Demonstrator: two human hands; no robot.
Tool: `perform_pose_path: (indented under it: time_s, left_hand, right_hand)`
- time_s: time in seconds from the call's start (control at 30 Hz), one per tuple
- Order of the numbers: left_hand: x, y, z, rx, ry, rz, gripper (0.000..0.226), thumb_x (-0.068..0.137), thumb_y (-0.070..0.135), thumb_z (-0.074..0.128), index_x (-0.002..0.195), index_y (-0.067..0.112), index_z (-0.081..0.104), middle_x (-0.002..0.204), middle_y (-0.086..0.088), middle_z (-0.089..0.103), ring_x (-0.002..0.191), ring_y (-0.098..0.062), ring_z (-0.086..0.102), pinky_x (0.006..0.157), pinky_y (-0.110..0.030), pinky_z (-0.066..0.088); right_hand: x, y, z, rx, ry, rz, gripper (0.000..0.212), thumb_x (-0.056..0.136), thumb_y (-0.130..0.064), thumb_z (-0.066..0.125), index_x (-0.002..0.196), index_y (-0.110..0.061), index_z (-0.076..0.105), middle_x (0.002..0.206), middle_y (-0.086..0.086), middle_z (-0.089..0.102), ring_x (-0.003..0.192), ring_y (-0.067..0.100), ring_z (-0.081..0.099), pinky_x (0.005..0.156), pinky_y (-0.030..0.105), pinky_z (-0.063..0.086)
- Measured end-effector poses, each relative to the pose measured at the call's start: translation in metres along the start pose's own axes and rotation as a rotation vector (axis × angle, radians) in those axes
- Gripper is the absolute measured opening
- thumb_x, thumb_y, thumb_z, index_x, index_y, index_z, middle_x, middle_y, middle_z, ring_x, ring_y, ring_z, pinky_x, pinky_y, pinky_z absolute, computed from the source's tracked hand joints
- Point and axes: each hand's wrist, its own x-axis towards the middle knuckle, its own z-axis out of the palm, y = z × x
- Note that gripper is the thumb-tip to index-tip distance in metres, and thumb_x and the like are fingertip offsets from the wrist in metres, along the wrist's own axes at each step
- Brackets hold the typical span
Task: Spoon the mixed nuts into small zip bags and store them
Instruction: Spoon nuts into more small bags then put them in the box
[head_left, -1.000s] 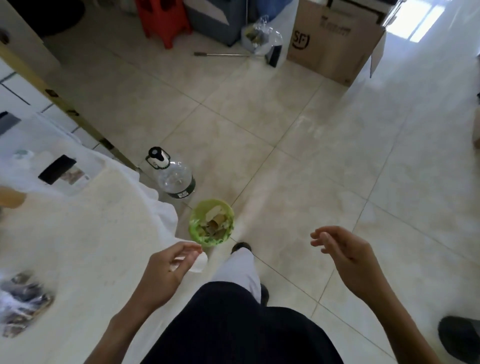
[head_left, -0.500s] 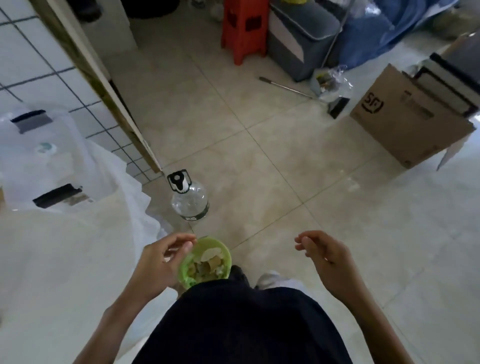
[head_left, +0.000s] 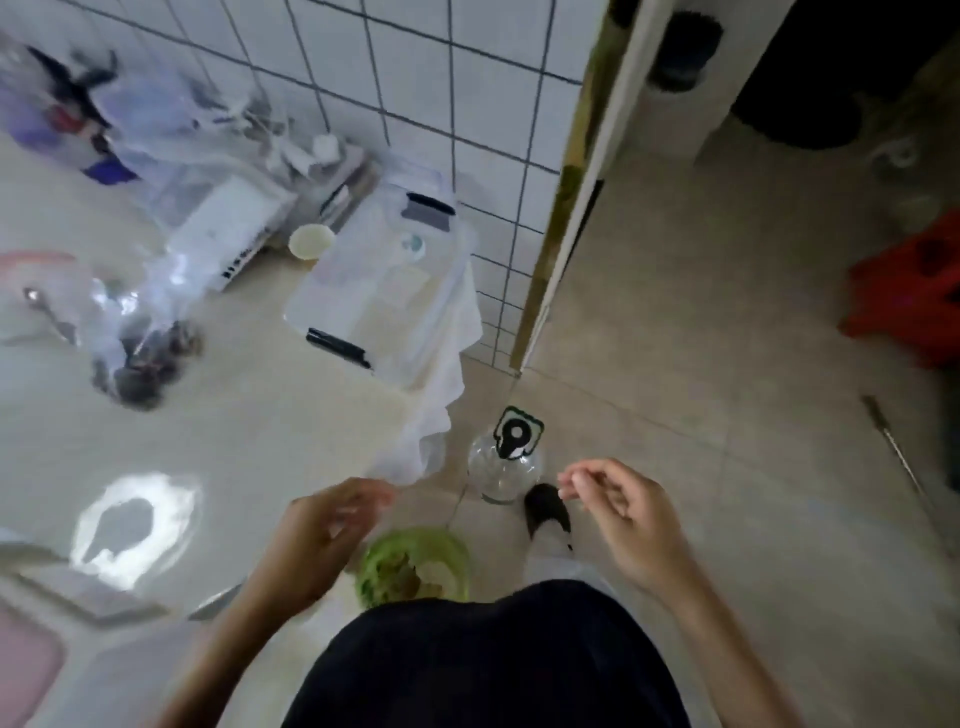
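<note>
A clear bag of dark mixed nuts lies on the pale table at the left, blurred. A metal spoon lies beside it, near a pink-rimmed dish. A flat clear zip bag glares on the table nearer me. My left hand hovers at the table's near edge, above a green waste bin on the floor, fingers loosely curled and holding nothing. My right hand hangs over the floor, fingers relaxed and empty.
A clear storage box with black latches sits at the table's far right corner, by a white box and a small round lid. A water bottle stands on the floor by my foot. A red stool is at the right.
My view has swung left from the floor to the table. The small white thing my left hand pinched is gone from its fingers. Both hands have stayed in front of me.
</note>
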Motion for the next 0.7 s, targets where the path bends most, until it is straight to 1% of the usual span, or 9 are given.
perform_pose_path:
  time_s: [0.13, 0.2, 0.27, 0.33, 0.4, 0.5, 0.6, 0.67, 0.7]
  left_hand:
    - [0.011, 0.025, 0.032, -0.078, 0.266, -0.177, 0.014, 0.093, 0.035, 0.063, 0.099, 0.041, 0.074, 0.099, 0.027, 0.076, 0.090, 0.005, 0.072, 0.074, -0.007, 0.051]
    - [0.015, 0.037, 0.047, -0.125, 0.406, -0.249, 0.014, 0.093, 0.029, 0.066, 0.097, 0.037, 0.076, 0.097, 0.022, 0.077, 0.089, 0.004, 0.073, 0.075, -0.011, 0.054]
    - [0.016, 0.049, 0.061, -0.151, 0.516, -0.311, 0.014, 0.093, 0.027, 0.067, 0.098, 0.035, 0.077, 0.098, 0.019, 0.078, 0.091, 0.002, 0.073, 0.080, -0.014, 0.055]
    - [0.014, 0.060, 0.073, -0.167, 0.597, -0.374, 0.016, 0.092, 0.032, 0.064, 0.102, 0.033, 0.077, 0.101, 0.019, 0.078, 0.094, 0.001, 0.073, 0.082, -0.015, 0.056]
    - [0.010, 0.070, 0.086, -0.200, 0.676, -0.430, 0.017, 0.092, 0.032, 0.064, 0.103, 0.034, 0.077, 0.101, 0.017, 0.078, 0.094, -0.001, 0.074, 0.082, -0.013, 0.055]
    - [0.005, 0.079, 0.108, -0.224, 0.763, -0.489, 0.020, 0.094, 0.025, 0.066, 0.101, 0.041, 0.077, 0.101, 0.015, 0.079, 0.093, 0.000, 0.074, 0.081, -0.012, 0.055]
    - [0.005, 0.084, 0.122, -0.266, 0.853, -0.524, 0.020, 0.092, 0.027, 0.066, 0.099, 0.041, 0.078, 0.101, 0.015, 0.079, 0.092, 0.001, 0.074, 0.081, -0.011, 0.054]
    - [0.004, 0.088, 0.129, -0.267, 0.885, -0.549, 0.018, 0.092, 0.025, 0.066, 0.099, 0.037, 0.078, 0.100, 0.016, 0.079, 0.092, -0.001, 0.075, 0.080, -0.012, 0.055]
    - [0.003, 0.091, 0.134, -0.261, 0.895, -0.560, 0.017, 0.092, 0.025, 0.066, 0.100, 0.034, 0.078, 0.099, 0.016, 0.079, 0.092, -0.001, 0.075, 0.080, -0.014, 0.056]
  right_hand:
    - [0.100, -0.026, -0.033, -0.097, -0.288, -0.074, 0.012, 0.102, -0.022, 0.062, 0.101, -0.024, 0.074, 0.094, -0.012, 0.078, 0.091, 0.002, 0.073, 0.081, 0.017, 0.055]
    - [0.149, -0.044, -0.042, -0.156, -0.423, -0.094, 0.009, 0.101, -0.026, 0.064, 0.100, -0.027, 0.073, 0.093, -0.012, 0.077, 0.090, 0.000, 0.072, 0.077, 0.013, 0.052]
    - [0.197, -0.062, -0.042, -0.223, -0.539, -0.107, 0.010, 0.099, -0.038, 0.066, 0.104, -0.031, 0.070, 0.095, -0.012, 0.075, 0.093, -0.003, 0.069, 0.077, 0.012, 0.049]
    - [0.240, -0.079, -0.031, -0.279, -0.640, -0.091, 0.030, 0.094, -0.055, 0.065, 0.113, -0.032, 0.064, 0.107, -0.012, 0.072, 0.098, -0.001, 0.067, 0.079, 0.017, 0.051]
    - [0.273, -0.093, -0.009, -0.287, -0.706, -0.024, 0.055, 0.089, -0.066, 0.064, 0.126, -0.025, 0.058, 0.117, -0.004, 0.070, 0.095, 0.006, 0.072, 0.080, 0.027, 0.058]
    - [0.308, -0.104, 0.032, -0.241, -0.756, 0.168, 0.083, 0.087, -0.069, 0.064, 0.142, -0.008, 0.047, 0.116, 0.009, 0.071, 0.086, 0.020, 0.078, 0.075, 0.037, 0.065]
    - [0.325, -0.103, 0.069, -0.131, -0.815, 0.370, 0.077, 0.091, -0.065, 0.063, 0.145, -0.012, 0.047, 0.113, 0.019, 0.071, 0.087, 0.032, 0.078, 0.080, 0.046, 0.065]
    - [0.327, -0.095, 0.086, -0.082, -0.813, 0.432, 0.057, 0.099, -0.053, 0.059, 0.139, -0.015, 0.047, 0.113, 0.021, 0.070, 0.090, 0.035, 0.077, 0.082, 0.049, 0.064]
    - [0.328, -0.091, 0.092, -0.068, -0.797, 0.434, 0.045, 0.103, -0.044, 0.056, 0.130, -0.009, 0.050, 0.111, 0.022, 0.071, 0.088, 0.035, 0.078, 0.079, 0.048, 0.065]
